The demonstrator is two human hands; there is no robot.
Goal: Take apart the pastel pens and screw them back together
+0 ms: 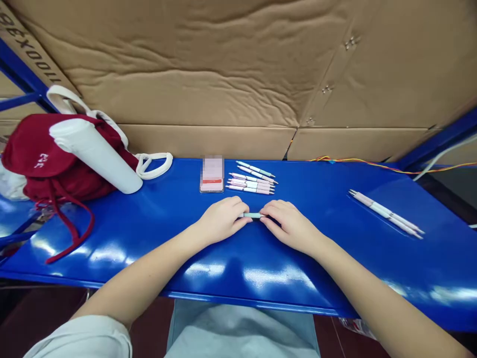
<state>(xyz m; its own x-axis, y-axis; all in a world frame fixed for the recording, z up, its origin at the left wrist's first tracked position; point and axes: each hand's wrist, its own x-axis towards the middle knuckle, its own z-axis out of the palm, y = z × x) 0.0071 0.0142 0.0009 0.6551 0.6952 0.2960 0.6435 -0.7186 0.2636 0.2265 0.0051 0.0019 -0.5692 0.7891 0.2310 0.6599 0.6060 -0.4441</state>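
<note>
My left hand [221,220] and my right hand [286,226] rest on the blue metal table [156,233], pinching a short pale blue pen barrel [252,215] between them. Most of that barrel is hidden by my fingers. Just beyond my hands lies a loose group of several pink and pale blue pens [251,178], side by side and not touching my fingers. To their left is a flat pink, partly blurred object [212,174], perhaps a phone or a card pack.
Several more pale pens [385,214] lie together at the table's right. A white tube-shaped bottle [95,156] rests on a dark red cloth bag [55,154] at the left. Orange and yellow wires [372,165] run along the back edge before a cardboard wall [186,64].
</note>
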